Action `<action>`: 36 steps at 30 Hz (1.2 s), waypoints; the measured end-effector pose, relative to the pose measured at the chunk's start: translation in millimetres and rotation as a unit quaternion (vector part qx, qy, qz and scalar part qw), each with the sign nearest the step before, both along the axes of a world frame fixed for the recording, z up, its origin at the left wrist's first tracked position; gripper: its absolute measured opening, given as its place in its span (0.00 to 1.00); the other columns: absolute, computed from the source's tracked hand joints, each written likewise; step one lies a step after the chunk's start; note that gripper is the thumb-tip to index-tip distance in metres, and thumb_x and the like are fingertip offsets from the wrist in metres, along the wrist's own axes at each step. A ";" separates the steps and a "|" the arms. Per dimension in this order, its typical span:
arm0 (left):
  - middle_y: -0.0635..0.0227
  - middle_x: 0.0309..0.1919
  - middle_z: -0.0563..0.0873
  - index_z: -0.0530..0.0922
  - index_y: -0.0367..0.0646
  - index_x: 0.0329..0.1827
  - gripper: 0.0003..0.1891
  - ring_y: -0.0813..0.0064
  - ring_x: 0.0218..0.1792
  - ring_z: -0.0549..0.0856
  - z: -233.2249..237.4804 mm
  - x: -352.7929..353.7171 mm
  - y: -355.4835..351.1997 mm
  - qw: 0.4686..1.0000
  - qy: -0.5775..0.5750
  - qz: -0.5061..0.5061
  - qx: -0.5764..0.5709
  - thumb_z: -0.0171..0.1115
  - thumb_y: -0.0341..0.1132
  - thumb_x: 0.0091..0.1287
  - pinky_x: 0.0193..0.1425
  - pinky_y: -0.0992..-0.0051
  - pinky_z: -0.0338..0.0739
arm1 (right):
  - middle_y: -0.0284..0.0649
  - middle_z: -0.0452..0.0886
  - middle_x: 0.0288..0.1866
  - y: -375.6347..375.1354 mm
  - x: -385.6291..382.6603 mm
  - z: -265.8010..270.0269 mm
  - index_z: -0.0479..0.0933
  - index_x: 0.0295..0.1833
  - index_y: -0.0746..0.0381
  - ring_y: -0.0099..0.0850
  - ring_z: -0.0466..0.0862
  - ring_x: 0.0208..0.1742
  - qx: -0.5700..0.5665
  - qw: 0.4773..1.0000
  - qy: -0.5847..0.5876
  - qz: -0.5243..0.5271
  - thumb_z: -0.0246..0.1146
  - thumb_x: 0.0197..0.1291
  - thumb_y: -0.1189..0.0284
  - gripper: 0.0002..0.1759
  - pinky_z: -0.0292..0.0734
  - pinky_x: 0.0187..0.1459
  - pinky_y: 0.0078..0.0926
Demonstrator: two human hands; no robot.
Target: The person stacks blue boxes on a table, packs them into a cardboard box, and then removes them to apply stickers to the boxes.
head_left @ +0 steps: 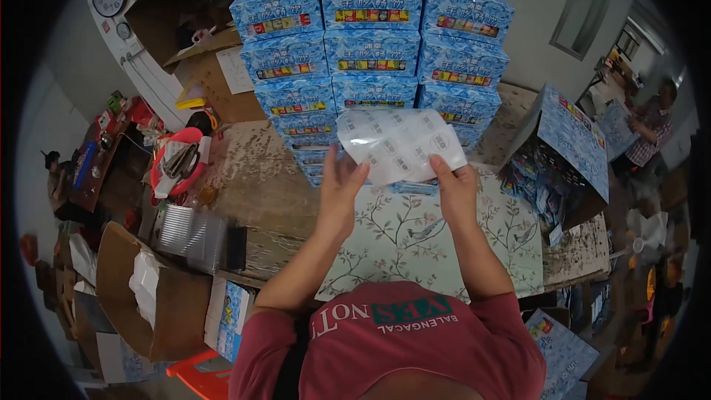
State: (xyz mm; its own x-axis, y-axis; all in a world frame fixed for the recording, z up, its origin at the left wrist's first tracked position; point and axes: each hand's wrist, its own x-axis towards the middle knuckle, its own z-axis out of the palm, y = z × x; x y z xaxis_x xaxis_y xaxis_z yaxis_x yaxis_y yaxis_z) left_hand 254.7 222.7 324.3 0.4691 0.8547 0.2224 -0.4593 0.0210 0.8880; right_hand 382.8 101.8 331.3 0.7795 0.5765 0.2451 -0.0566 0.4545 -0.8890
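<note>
A glossy white sheet of round stickers, printed with small dark marks, is held up in front of the stacked boxes. My right hand grips its lower right corner, thumb on top and fingers underneath. At the lower left edge, my left hand has its thumb against the sheet, with the fingers partly hidden along the side. Just behind the sheet rise three columns of blue ice-patterned boxes. Below my hands lies a pale floral cloth on the worn wooden table.
An open blue carton full of small packets stands at the right. At the left are a red basket, clear plastic trays and an open cardboard box. Another person holds a blue box at far right.
</note>
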 end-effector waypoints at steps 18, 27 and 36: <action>0.58 0.45 0.82 0.64 0.36 0.64 0.28 0.75 0.43 0.82 37.3 -5.6 -3.4 0.989 -0.064 -0.084 0.105 0.62 0.24 0.60 0.48 0.77 0.76 | 0.39 0.79 0.48 -38.7 18.1 37.1 0.72 0.56 0.65 0.24 0.77 0.50 -0.109 0.957 -0.253 0.091 0.64 0.54 0.80 0.22 0.74 0.46 0.20; 0.61 0.51 0.79 0.75 0.35 0.55 0.20 0.78 0.48 0.78 25.7 -22.5 2.2 0.987 0.016 -0.100 0.125 0.64 0.25 0.59 0.51 0.78 0.73 | 0.38 0.79 0.47 -42.7 10.0 43.3 0.70 0.60 0.60 0.23 0.78 0.48 -0.081 0.967 -0.203 0.134 0.64 0.53 0.80 0.26 0.74 0.46 0.20; 0.60 0.64 0.69 0.63 0.44 0.67 0.38 0.57 0.66 0.66 73.1 -23.0 -5.8 0.774 0.198 -0.098 0.593 0.69 0.39 0.52 0.72 0.59 0.45 | 0.42 0.78 0.29 -34.4 3.9 85.0 0.70 0.54 0.57 0.42 0.78 0.34 -0.227 0.698 -0.650 0.196 0.66 0.49 0.73 0.24 0.67 0.45 0.37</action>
